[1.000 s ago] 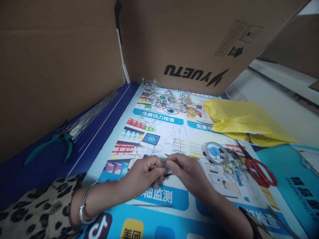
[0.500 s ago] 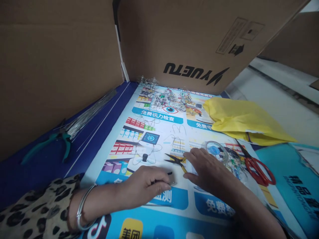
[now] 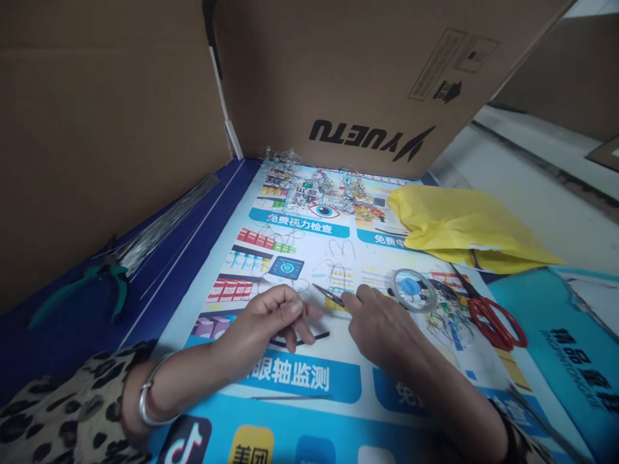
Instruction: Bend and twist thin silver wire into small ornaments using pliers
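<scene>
My right hand [image 3: 382, 325] is closed around small pliers [image 3: 329, 296], whose dark jaws point left over the printed sheet [image 3: 319, 254]. Just left of them is my left hand [image 3: 275, 319], with thumb and index finger pinched together and the other fingers loosely curled. What sits in that pinch, if anything, is too small to make out. Below the left fingers a thin black strip [image 3: 319, 336] lies on the sheet. Bent wire pieces [image 3: 342, 249] rest beyond the pliers' tips.
Teal-handled pliers [image 3: 118, 280] and a bundle of straight wires [image 3: 167, 222] lie at left. On the right are a clear tape roll [image 3: 413, 290], red scissors [image 3: 493, 322], a yellow bag [image 3: 474, 222] and a teal bag [image 3: 561, 341]. Cardboard [image 3: 348, 77] stands behind.
My left hand has risen a little and its fingers have loosened, uncovering the black strip. My right hand has closed around the pliers, whose jaws are now nearly together. The view has shifted slightly.
</scene>
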### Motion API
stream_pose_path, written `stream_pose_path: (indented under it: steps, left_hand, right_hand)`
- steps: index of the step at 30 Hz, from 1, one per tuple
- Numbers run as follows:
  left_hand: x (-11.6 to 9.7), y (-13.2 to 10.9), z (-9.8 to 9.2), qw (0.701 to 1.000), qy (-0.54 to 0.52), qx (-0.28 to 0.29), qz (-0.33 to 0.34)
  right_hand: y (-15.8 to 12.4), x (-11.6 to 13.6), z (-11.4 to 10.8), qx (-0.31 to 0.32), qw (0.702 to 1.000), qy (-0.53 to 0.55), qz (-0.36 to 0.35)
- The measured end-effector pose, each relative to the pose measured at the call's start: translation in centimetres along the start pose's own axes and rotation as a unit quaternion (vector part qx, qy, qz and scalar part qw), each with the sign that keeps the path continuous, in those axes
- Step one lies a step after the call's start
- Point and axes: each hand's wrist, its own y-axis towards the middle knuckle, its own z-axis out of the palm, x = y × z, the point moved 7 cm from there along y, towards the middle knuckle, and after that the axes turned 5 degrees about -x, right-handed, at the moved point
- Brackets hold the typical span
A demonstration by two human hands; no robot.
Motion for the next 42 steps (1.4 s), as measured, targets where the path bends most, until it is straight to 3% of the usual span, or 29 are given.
stream_pose_path:
  steps: [8,22,25,30,42]
  left_hand:
    - [0.0,-0.1,-0.1,0.999,-0.015,-0.019,-0.024]
    - [0.2,0.1,-0.6,0.998,0.03,-0.051,-0.022]
    - [0.2,0.0,-0.7,0.998,0.036,-0.055,-0.018]
    - [-0.2,0.0,-0.5,0.998,0.028,-0.052,-0.011]
    - [0.1,0.2,0.0,0.999,-0.028,-0.004,-0.021]
  right_hand:
    - [-0.2,0.7,0.4,-0.012,0.999,0.044,-0.016]
    - [-0.3,0.1,-0.3,0.03,0.993,0.115,0.015]
    - [-0.6,-0.9,-1.1,0.01,0.98,0.2,0.024]
    - [-0.9,-1.5,-1.9,0.034,0.934,0.352,0.053]
    - [-0.7,0.4,-1.1,0.03,0.912,0.409,0.012]
